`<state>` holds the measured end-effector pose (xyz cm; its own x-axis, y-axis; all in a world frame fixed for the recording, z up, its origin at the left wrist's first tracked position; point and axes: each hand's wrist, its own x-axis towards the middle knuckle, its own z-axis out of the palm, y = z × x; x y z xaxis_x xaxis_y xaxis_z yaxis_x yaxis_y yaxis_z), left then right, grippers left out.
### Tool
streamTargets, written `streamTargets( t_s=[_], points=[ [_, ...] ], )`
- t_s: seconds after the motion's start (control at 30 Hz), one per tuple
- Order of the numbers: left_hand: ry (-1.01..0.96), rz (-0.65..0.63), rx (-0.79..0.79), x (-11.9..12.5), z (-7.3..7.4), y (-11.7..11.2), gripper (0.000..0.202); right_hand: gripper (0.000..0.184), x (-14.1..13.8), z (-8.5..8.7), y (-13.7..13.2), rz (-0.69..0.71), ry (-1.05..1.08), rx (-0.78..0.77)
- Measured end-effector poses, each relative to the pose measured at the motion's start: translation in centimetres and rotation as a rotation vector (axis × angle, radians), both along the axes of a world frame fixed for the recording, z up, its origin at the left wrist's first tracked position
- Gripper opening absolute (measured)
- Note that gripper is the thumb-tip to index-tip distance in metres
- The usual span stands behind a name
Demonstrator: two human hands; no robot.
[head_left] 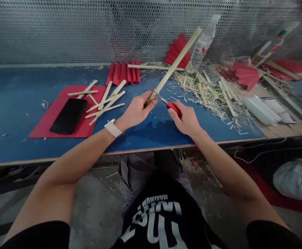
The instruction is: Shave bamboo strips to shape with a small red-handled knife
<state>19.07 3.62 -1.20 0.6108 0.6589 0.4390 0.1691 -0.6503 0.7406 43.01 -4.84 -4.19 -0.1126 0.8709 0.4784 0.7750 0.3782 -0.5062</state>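
Note:
My left hand (137, 110) is closed around the near end of a long pale bamboo strip (176, 62) that slants up and away to the right. My right hand (185, 119) grips a knife with a red handle (173, 108). Its blade (157, 95) rests against the strip just beyond my left fingers. Both hands hover over the blue tabletop (16, 103). A white band sits on my left wrist.
A red sheet (47, 121) at left carries a black phone (69, 116) and several cut bamboo sticks (105, 102). Folded red paper fans (123, 73), a plastic bottle (204, 43), a shavings pile (208, 93) and a clear tray (261, 110) lie behind and right.

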Motion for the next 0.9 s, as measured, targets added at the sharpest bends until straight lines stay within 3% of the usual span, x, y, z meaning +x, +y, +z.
streamTargets(
  t_s=[0.23,0.43,0.7,0.9],
  points=[
    [0.162,0.135,0.095,-0.1,0.5,0.2,0.022,0.062,0.0,0.9,-0.5,-0.037,-0.014,-0.065],
    [0.197,0.141,0.084,0.0,0.4,0.1,0.024,0.067,-0.7,1.2,-1.0,-0.057,-0.037,-0.103],
    [0.300,0.243,0.136,0.0,-0.9,0.6,0.024,0.061,-0.2,1.0,-1.9,-0.084,-0.041,-0.154],
    [0.384,0.302,0.242,-0.2,-1.4,0.8,0.019,0.063,0.2,1.7,-3.6,-0.127,0.115,-0.149]
  ],
)
